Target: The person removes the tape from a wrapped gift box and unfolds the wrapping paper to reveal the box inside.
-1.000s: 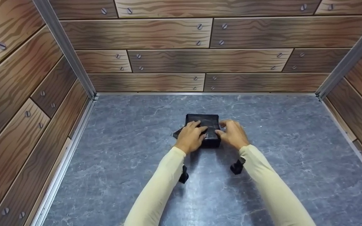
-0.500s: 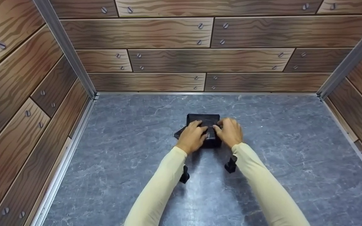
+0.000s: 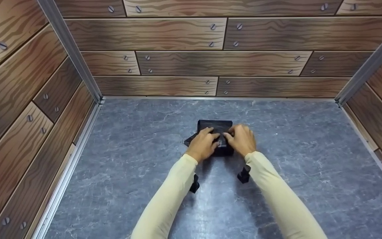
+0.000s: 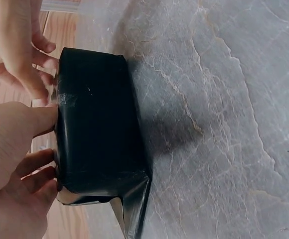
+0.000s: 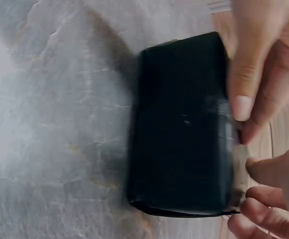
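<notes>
Black wrapped box (image 4: pixel 100 124): left fingers (image 3: pixel 206 131) rest spread on top; whether the bent right fingers (image 3: pixel 228 137) pinch anything is hidden.

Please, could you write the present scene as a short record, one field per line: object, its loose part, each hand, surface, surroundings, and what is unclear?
Object: black wrapped package, box-shaped, lying on the surface
Loose part: pointed black flap, sticking out at the package's left end
Left hand: left hand rests on the package's top, fingers spread
Right hand: right hand, thumb and fingers at the top, near the right edge
Surface: grey marbled surface
Surroundings: wood-plank-patterned walls
Unclear: whether the right hand pinches the wrapping
</notes>
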Demonstrator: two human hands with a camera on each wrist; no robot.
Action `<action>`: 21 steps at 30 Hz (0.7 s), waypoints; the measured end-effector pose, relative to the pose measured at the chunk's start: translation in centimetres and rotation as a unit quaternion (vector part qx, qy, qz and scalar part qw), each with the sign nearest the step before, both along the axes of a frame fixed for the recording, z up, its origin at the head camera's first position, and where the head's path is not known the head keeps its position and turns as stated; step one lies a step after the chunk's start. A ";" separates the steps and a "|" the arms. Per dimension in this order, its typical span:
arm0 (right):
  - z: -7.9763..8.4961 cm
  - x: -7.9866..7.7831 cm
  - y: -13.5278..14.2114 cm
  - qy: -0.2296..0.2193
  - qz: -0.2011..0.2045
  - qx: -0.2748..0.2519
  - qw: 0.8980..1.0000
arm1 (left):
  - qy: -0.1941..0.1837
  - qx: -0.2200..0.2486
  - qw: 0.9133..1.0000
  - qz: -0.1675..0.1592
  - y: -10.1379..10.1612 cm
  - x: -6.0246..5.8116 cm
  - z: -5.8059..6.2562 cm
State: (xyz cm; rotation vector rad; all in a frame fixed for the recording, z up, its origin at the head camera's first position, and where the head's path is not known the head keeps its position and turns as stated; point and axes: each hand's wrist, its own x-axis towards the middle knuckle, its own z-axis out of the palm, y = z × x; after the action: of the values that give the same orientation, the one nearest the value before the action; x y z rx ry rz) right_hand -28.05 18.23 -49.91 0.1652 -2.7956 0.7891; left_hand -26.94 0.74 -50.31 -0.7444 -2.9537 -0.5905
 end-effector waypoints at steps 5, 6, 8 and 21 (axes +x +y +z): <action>-0.4 0.1 -0.4 0.017 -0.004 0.021 1.000 | 0.009 -0.001 1.000 -0.005 0.0 0.0 -0.1; -0.4 0.1 -0.4 0.024 -0.003 0.023 0.999 | 0.010 -0.001 1.000 -0.004 0.0 0.0 0.0; -0.5 0.1 -0.4 0.034 0.000 0.028 0.999 | 0.013 -0.003 1.000 -0.005 0.0 0.0 0.0; -0.8 0.0 0.7 0.050 -0.017 0.034 0.998 | 0.015 -0.019 1.000 -0.005 -0.1 0.2 0.2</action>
State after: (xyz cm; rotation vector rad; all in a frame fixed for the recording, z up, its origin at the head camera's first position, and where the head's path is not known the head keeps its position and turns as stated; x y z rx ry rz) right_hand -28.04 18.96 -50.68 0.1640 -2.7250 0.6587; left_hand -26.78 0.69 -50.12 -0.7641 -2.9439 -0.5202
